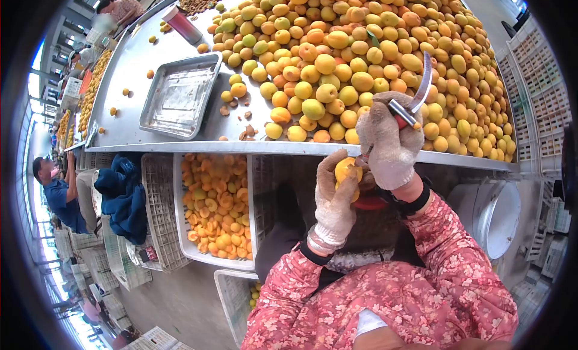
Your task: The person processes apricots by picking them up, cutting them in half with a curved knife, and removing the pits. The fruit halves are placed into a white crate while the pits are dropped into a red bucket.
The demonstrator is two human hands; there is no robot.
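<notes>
My left hand (335, 202), in a worn knitted glove, is closed around a yellow-orange apricot (347, 169) just in front of the table's edge. Close beside it, my gloved right hand (391, 142) grips a curved knife (424, 85) whose blade points up and away from me. The right fingertips come down to the apricot's side; whether they pinch a piece of it or its stone I cannot make out. Beyond both hands, a large heap of whole apricots (361, 79) covers much of the metal table (120, 130).
A shallow metal tray (195, 124) lies left on the table, near a red cup (182, 25) and brown scraps. Below the table edge stands a white crate (253, 217) of halved apricots. A white bucket (503, 220) is at right. Another person (66, 196) sits far left.
</notes>
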